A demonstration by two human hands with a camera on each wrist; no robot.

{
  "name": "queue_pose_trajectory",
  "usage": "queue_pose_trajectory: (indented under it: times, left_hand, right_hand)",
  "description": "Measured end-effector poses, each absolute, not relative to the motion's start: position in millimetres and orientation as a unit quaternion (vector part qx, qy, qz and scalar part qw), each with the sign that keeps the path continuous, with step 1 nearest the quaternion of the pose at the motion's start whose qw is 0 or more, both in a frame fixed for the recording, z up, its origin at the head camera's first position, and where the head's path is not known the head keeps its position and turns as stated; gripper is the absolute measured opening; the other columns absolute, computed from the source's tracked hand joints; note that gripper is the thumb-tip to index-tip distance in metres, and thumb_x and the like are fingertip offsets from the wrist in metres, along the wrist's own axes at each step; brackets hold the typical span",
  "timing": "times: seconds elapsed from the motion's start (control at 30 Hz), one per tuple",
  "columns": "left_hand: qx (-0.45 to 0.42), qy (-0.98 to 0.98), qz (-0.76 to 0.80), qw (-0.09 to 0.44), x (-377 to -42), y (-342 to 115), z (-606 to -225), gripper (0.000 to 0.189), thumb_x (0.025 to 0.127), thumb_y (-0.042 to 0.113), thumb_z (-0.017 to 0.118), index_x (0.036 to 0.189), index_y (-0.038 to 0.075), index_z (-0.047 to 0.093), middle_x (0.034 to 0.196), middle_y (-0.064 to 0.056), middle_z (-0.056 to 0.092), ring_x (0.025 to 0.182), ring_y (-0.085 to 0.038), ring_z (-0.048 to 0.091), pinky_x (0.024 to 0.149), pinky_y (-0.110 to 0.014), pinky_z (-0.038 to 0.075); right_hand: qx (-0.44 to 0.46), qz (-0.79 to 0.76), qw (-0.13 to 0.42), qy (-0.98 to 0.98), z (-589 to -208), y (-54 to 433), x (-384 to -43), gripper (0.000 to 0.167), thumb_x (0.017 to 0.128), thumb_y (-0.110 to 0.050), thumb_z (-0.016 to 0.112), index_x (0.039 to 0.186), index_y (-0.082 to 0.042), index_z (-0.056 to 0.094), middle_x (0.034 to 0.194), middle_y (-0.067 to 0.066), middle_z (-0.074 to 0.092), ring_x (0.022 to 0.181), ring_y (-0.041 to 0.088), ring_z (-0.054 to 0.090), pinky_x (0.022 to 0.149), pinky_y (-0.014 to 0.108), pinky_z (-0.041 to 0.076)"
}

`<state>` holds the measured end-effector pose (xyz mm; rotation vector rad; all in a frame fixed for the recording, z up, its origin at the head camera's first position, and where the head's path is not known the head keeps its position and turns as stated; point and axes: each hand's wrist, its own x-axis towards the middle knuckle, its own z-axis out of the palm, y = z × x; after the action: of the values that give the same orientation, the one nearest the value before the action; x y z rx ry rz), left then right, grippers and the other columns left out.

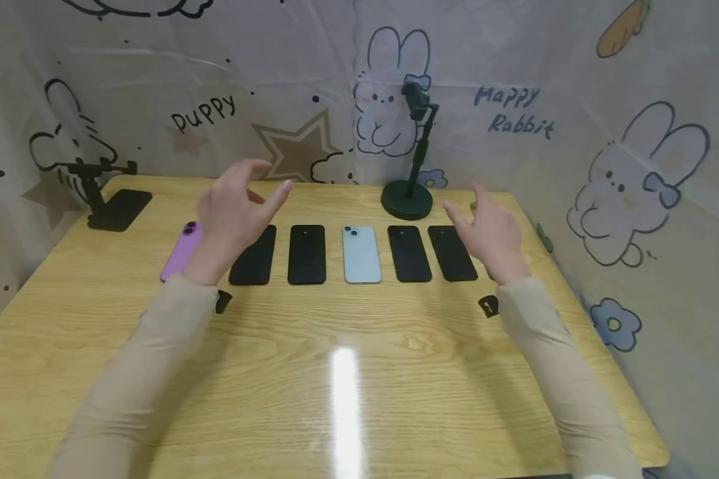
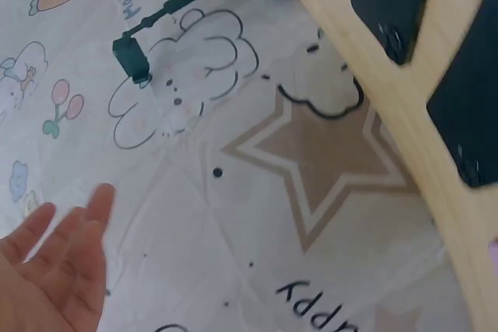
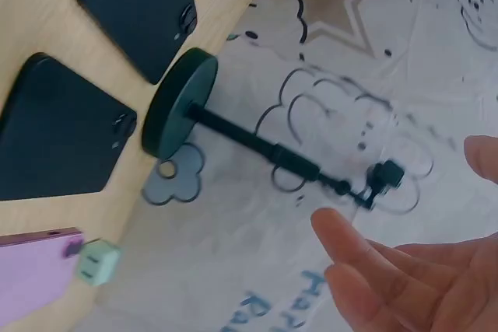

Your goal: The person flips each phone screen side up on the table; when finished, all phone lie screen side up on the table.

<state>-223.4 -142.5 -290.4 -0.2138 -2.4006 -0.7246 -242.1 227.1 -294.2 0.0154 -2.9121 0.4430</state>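
Phones (image 1: pixel 362 256) lengthwise front to back, camera ends (image 1: pixel 351 231) farthest.

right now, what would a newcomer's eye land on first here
Probably the white phone, standing out between the black phones lined up across the table. Next come the left hand and right hand, both empty and raised near opposite ends of that line. Behind the phones, the dark green stand rises at the table's back edge, in front of a rabbit print.
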Motion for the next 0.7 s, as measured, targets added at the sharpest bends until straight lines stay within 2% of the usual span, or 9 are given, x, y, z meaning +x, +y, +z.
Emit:
queue_pose_trajectory:
  times: [0.1,0.17,0.23,0.37,0.5,0.57,0.6,0.7]
  left_hand:
    - [-0.091,-0.883,-0.321,0.329,-227.7,-140.1,-294.4,0.043,0.089,0.042,0.063,0.117,0.009,0.063,0.117,-0.008,0.068,0.072,-0.027,0.07,0.053,-0.032,0.042]
    - [-0.093,-0.872,-0.354,0.326,-230.2,-138.3,-296.5,0.04,0.089,0.039,0.064,0.115,0.009,0.065,0.117,-0.007,0.069,0.069,-0.026,0.068,0.055,-0.028,0.042]
    - [-0.096,-0.86,-0.394,0.31,-232.5,-136.3,-298.3,0.037,0.09,0.037,0.065,0.114,0.009,0.065,0.117,-0.006,0.068,0.066,-0.024,0.067,0.054,-0.022,0.041]
    - [-0.096,-0.835,-0.477,0.257,-236.2,-132.7,-301.7,0.036,0.091,0.037,0.064,0.114,0.01,0.064,0.118,-0.005,0.067,0.056,-0.004,0.062,0.045,-0.017,0.037]
    - [-0.094,-0.826,-0.511,0.221,-239.0,-130.3,-305.5,0.039,0.091,0.041,0.063,0.115,0.011,0.064,0.119,-0.005,0.065,0.052,0.007,0.057,0.041,-0.019,0.033]
    - [-0.092,-0.826,-0.513,0.215,-240.2,-129.7,-307.7,0.04,0.091,0.042,0.062,0.115,0.011,0.063,0.119,-0.004,0.065,0.052,0.007,0.057,0.041,-0.02,0.032]
    - [-0.092,-0.826,-0.514,0.213,-240.7,-129.5,-309.1,0.04,0.091,0.042,0.062,0.115,0.011,0.063,0.119,-0.004,0.065,0.052,0.006,0.057,0.041,-0.02,0.031]
    - [-0.093,-0.822,-0.522,0.206,-241.3,-128.5,-313.9,0.039,0.092,0.04,0.062,0.114,0.009,0.063,0.118,-0.006,0.064,0.051,0.005,0.058,0.04,-0.019,0.031]
  right_hand:
    - [0.0,0.181,0.088,-0.98,-298.3,239.3,-243.2,0.089,0.091,-0.071,0.029,0.152,-0.007,0.022,0.132,0.024,0.056,0.106,0.042,0.059,0.08,0.054,0.048]
    - [-0.004,0.212,0.083,-0.974,-302.7,248.2,-244.9,0.087,0.092,-0.068,0.032,0.151,-0.004,0.025,0.13,0.026,0.056,0.109,0.042,0.059,0.087,0.055,0.047]
    - [-0.011,0.236,0.074,-0.969,-307.7,257.9,-246.2,0.085,0.094,-0.065,0.035,0.15,-0.001,0.025,0.129,0.029,0.056,0.102,0.039,0.064,0.086,0.054,0.049]
    - [-0.034,0.267,0.049,-0.962,-320.2,281.1,-245.0,0.081,0.096,-0.058,0.039,0.149,0.001,0.025,0.126,0.03,0.057,0.082,0.033,0.071,0.078,0.049,0.053]
    - [-0.053,0.274,0.03,-0.96,-334.8,305.2,-241.6,0.079,0.097,-0.054,0.04,0.147,0.006,0.025,0.125,0.032,0.056,0.08,0.034,0.071,0.074,0.046,0.055]
    - [-0.066,0.273,0.019,-0.96,-342.2,315.6,-241.3,0.079,0.097,-0.052,0.041,0.146,0.008,0.025,0.121,0.032,0.058,0.086,0.038,0.069,0.088,0.048,0.051]
    - [-0.074,0.27,0.013,-0.96,-345.8,320.7,-241.7,0.079,0.097,-0.051,0.042,0.146,0.01,0.025,0.121,0.033,0.057,0.094,0.041,0.067,0.096,0.051,0.045]
    - [-0.109,0.262,-0.01,-0.959,-357.4,334.6,-243.4,0.08,0.097,-0.048,0.046,0.145,0.012,0.024,0.124,0.035,0.054,0.103,0.045,0.062,0.107,0.057,0.03]
